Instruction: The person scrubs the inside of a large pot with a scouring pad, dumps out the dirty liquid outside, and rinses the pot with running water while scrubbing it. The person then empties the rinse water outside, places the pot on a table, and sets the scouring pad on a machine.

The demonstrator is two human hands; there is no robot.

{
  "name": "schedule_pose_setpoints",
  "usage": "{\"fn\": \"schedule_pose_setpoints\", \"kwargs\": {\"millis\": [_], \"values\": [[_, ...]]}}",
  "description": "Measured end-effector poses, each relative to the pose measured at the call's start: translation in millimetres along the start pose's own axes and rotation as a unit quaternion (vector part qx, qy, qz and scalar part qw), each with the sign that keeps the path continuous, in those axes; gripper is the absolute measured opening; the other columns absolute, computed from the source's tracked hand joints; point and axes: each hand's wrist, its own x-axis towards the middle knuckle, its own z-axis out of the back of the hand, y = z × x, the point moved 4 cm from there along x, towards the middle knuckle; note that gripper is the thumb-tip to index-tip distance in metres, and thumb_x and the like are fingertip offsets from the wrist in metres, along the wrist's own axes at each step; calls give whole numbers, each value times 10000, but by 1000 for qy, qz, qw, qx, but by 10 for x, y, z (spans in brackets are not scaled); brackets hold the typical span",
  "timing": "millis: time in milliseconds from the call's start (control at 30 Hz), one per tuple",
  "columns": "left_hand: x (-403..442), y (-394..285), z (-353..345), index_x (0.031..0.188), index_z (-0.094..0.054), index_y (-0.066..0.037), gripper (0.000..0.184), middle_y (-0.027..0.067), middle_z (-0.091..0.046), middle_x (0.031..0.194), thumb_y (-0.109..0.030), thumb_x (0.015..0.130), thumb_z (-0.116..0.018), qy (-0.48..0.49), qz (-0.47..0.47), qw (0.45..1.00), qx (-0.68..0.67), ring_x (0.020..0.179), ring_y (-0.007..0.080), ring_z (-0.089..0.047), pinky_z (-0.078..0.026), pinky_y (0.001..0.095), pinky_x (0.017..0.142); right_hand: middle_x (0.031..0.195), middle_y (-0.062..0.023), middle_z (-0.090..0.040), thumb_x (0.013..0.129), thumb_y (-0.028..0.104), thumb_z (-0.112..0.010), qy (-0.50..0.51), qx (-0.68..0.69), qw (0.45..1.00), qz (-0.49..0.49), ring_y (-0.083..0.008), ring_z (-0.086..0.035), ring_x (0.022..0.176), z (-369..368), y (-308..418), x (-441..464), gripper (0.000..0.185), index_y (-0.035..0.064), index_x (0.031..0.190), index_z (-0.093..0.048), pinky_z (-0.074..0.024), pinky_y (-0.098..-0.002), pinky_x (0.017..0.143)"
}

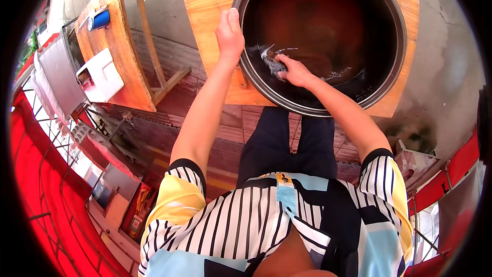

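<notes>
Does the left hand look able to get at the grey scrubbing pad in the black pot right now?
Probably yes. The left hand is at the black pot's rim, near the grey scrubbing pad, and the pot is open. The right hand holds the pad, though, so it partly blocks the way.

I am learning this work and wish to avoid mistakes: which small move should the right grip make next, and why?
Probably the right grip should slide the grey scrubber rightward, toward the pale streaks inside the dark pot. Those streaks lie apart from the scrubber, while the left grip is at the rim and can likely steady it.
</notes>
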Motion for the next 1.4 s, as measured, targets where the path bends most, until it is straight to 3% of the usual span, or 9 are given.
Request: {"fn": "schedule_pose_setpoints", "kwargs": {"millis": [167, 233, 367, 500, 733, 900, 1100, 1200, 1400], "values": [[-9, -39, -15, 808, -499, -9, 300, 179, -504, 639, -268, 937, -422, -6, -11, 1000, 4, 560, 248, -495, -403, 360, 546, 783, -93, -563, 802, 15, -588, -145, 413, 897, -56, -153, -548, 569, 300, 625, 836, 302, -9, 1072, -455, -503, -285, 530], [-11, -49, -5, 808, -498, -12, 298, 184, -503, 637, -269, 937, -421, -8, -14, 1000, 13, 551, 257, -492, -400, 366, 538, 720, -120, -567, 812, 16, -569, -186, 546, 816, -43, -205, -564, 562, 690, 727, 1140, 262, -30, 1044, -456, -533, -339, 534], [-9, -59, -3, 817, -496, -15, 293, 191, -502, 625, -271, 936, -419, -1, -17, 1000, 18, 549, 304, -500, -399, 379, 533, 927, -184, -541, 831, 8, -520, -348, 680, 645, -5, -240, -564, 584, 1432, 562, 1407, 347, -6, 1134, -352, -540, -387, 560], [-2, -64, 2, 828, -497, -23, 282, 196, -500, 609, -273, 934, -421, -11, -29, 999, 12, 547, 347, -511, -397, 397, 522, 930, -146, -516, 864, 24, -486, -403, 553, 727, 59, -219, -566, 654, 1283, 892, 1187, 274, 32, 1093, -337, -538, -378, 616], [-12, -46, -11, 829, -500, -40, 290, 228, -528, 635, -298, 931, -415, -8, -1, 1000, 24, 594, 407, -538, -391, 452, 522, 856, -141, -607, 792, 86, -608, -233, 284, 930, -25, -171, -586, 588, 293, 771, 792, 458, 33, 1203, -412, -489, -294, 540], [-19, -32, -4, 799, -483, -41, 321, 235, -533, 647, -326, 928, -410, -1, 13, 999, 35, 623, 433, -529, -385, 474, 534, 1021, -198, -591, 772, 207, -626, -81, -87, 991, -67, -363, -553, 974, 8, 275, 104, 429, 122, 1166, -479, -430, -418, 827], [-19, 9, -11, 804, -486, -48, 349, 237, -557, 668, -365, 922, -400, -7, 4, 998, 56, 645, 446, -534, -401, 504, 561, 1093, -90, -596, 798, 112, -437, 71, -391, 900, -179, -270, -577, 997, 467, -119, -795, 387, 266, 1129, -565, -459, -391, 835], [-9, 32, -12, 816, -483, -62, 342, 247, -563, 666, -379, 916, -405, -10, 5, 999, 49, 646, 456, -539, -401, 527, 560, 1136, -53, -572, 837, 154, -430, 119, -531, 805, -237, -232, -520, 1098, 1013, -111, -1096, 326, 260, 1093, -602, -338, -452, 937], [-5, 73, -37, 806, -476, -66, 341, 232, -573, 652, -385, 911, -411, 0, 4, 997, 81, 633, 447, -543, -410, 525, 551, 956, 28, -596, 804, 211, -506, 84, -820, 550, -134, -151, -483, 971, 2101, 571, -1056, 193, 217, 891, -679, -295, -338, 845]]}}
